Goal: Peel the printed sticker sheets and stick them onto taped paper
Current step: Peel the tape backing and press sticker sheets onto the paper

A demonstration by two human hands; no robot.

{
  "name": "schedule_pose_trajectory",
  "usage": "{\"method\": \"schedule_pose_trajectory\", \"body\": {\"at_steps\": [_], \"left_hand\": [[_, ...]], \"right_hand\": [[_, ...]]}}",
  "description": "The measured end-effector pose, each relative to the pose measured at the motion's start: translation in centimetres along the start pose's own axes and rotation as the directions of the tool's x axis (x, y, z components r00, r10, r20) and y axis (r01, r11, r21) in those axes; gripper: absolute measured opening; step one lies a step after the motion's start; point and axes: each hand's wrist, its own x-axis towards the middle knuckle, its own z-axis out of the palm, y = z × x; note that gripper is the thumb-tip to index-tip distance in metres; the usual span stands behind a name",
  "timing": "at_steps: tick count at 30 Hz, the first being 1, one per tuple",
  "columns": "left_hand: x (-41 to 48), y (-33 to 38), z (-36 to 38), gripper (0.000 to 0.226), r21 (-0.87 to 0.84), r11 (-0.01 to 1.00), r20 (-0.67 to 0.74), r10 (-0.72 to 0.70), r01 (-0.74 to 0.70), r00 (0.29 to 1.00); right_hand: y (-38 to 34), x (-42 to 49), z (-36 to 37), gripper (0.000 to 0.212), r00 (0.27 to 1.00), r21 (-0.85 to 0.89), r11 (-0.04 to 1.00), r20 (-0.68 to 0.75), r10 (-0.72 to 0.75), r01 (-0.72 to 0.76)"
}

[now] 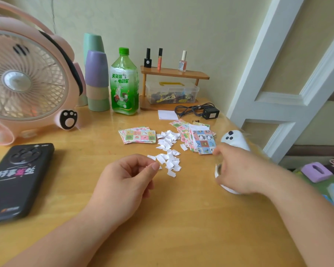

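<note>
Two piles of printed sticker sheets lie on the wooden table: a neat stack (137,135) in the middle and a looser, fanned pile (198,138) to its right. Between them spreads a heap of white paper scraps (168,149). My left hand (129,178) hovers at the near end of that heap, fingers curled, thumb and forefinger pinching what looks like a small white scrap. My right hand (241,170), blurred, reaches down over a white tape roll (218,170) and grips it, hiding most of the roll.
A black phone (17,180) lies at the left and a pink fan (23,79) stands behind it. Stacked cups (96,74), a green bottle (124,83), a small shelf (174,74) over a plastic box, a white pad (168,115), a charger (210,112) and a white rounded gadget (235,139) line the far and right side.
</note>
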Motion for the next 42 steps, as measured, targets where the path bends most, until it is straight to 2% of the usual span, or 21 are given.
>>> {"method": "schedule_pose_trajectory", "body": {"at_steps": [2, 3, 5, 6, 8, 10, 13, 16, 20, 26, 28, 30, 32, 34, 36, 38, 39, 42], "left_hand": [[-0.1, 0.0, 0.0, 0.015, -0.015, 1.0, 0.008, 0.005, -0.004, 1.0], [-0.1, 0.1, 0.0, 0.015, -0.046, 0.999, 0.018, 0.002, -0.002, 1.0], [-0.2, 0.4, -0.2, 0.018, -0.11, 0.994, 0.075, -0.004, 0.013, 0.997], [-0.3, 0.5, -0.4, 0.024, -0.126, 0.992, 0.114, -0.005, 0.019, 0.993], [-0.4, 0.6, -0.6, 0.031, -0.152, 0.988, 0.173, 0.001, 0.025, 0.985], [-0.5, 0.6, -0.7, 0.03, -0.178, 0.984, 0.183, 0.008, 0.025, 0.983], [-0.3, 0.4, -0.8, 0.024, -0.244, 0.969, 0.145, -0.011, 0.046, 0.989], [0.0, 0.2, -0.6, 0.026, -0.355, 0.927, 0.141, -0.071, 0.117, 0.987], [0.0, 0.1, -0.4, 0.028, -0.428, 0.885, 0.192, -0.106, 0.18, 0.976], [-0.1, 0.3, -0.5, 0.036, -0.352, 0.931, 0.201, -0.025, 0.096, 0.979], [-0.2, 0.5, -0.6, 0.043, -0.344, 0.931, 0.241, -0.037, 0.121, 0.97], [-0.2, 0.5, -0.9, 0.028, -0.348, 0.927, 0.301, -0.03, 0.139, 0.953], [-0.5, 0.8, -1.0, 0.027, -0.368, 0.913, 0.399, -0.017, 0.177, 0.917], [-0.7, 1.0, -0.8, 0.031, -0.392, 0.897, 0.437, -0.013, 0.204, 0.899], [-0.6, 1.0, -0.5, 0.033, -0.421, 0.875, 0.418, -0.048, 0.24, 0.907], [-0.4, 1.2, -0.3, 0.037, -0.499, 0.798, 0.401, -0.133, 0.338, 0.906], [-0.3, 1.4, -0.3, 0.038, -0.568, 0.721, 0.406, -0.175, 0.398, 0.897], [-0.1, 2.2, -0.5, 0.038, -0.724, 0.476, 0.447, -0.227, 0.499, 0.865]], "right_hand": [[0.3, 0.0, 0.8, 0.061, 0.986, 0.213, 0.965, -0.094, -0.136, 0.154], [0.0, -0.3, 0.7, 0.065, 0.965, 0.332, 0.908, -0.145, -0.217, 0.254], [-1.4, -1.4, 0.0, 0.071, 0.896, 0.56, 0.701, -0.232, -0.379, 0.441], [-2.2, -1.9, -0.3, 0.072, 0.854, 0.619, 0.6, -0.267, -0.447, 0.507], [-3.8, -2.4, 0.2, 0.071, 0.77, 0.61, 0.497, -0.339, -0.54, 0.617], [-4.9, -2.4, 1.7, 0.066, 0.709, 0.551, 0.46, -0.431, -0.559, 0.697], [-6.0, -2.3, 3.6, 0.057, 0.629, 0.423, 0.466, -0.546, -0.553, 0.777], [-6.2, -1.9, 4.5, 0.052, 0.559, 0.303, 0.485, -0.604, -0.568, 0.82], [-6.1, -1.9, 4.8, 0.052, 0.575, 0.352, 0.461, -0.598, -0.559, 0.815], [-5.7, -2.6, 5.4, 0.056, 0.59, 0.393, 0.441, -0.527, -0.611, 0.807], [-5.7, -3.0, 5.5, 0.05, 0.583, 0.417, 0.408, -0.547, -0.6, 0.812], [-5.4, -3.0, 5.1, 0.037, 0.586, 0.452, 0.374, -0.609, -0.534, 0.81], [-4.8, -2.5, 4.5, 0.032, 0.573, 0.412, 0.404, -0.656, -0.491, 0.817], [-4.5, -1.9, 4.4, 0.028, 0.554, 0.347, 0.449, -0.662, -0.504, 0.823], [-4.6, -1.7, 4.9, 0.024, 0.593, 0.389, 0.458, -0.637, -0.493, 0.799], [-4.8, -2.0, 5.1, 0.031, 0.641, 0.485, 0.421, -0.614, -0.46, 0.766], [-4.9, -2.3, 5.1, 0.038, 0.647, 0.503, 0.407, -0.605, -0.465, 0.763], [-5.0, -2.9, 4.9, 0.079, 0.604, 0.349, 0.498, -0.55, -0.577, 0.793]]}}
